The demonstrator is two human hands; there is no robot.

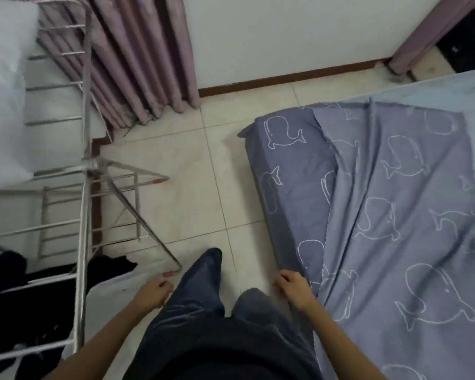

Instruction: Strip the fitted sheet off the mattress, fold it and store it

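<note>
A grey-blue whale-printed fitted sheet lies on the pale rectangular mattress at right, which rests on the cream tiled floor. Across the floor to the left stands a metal wire drying rack bearing white pillows. Mauve pleated curtains hang behind the rack.

The person wears loose, dark blue-grey trousers of a soft, faintly shiny cloth, creased over the thighs and knees. Above them is a darker, almost black top. Both forearms are bare down to the left hand and the right hand.
</note>
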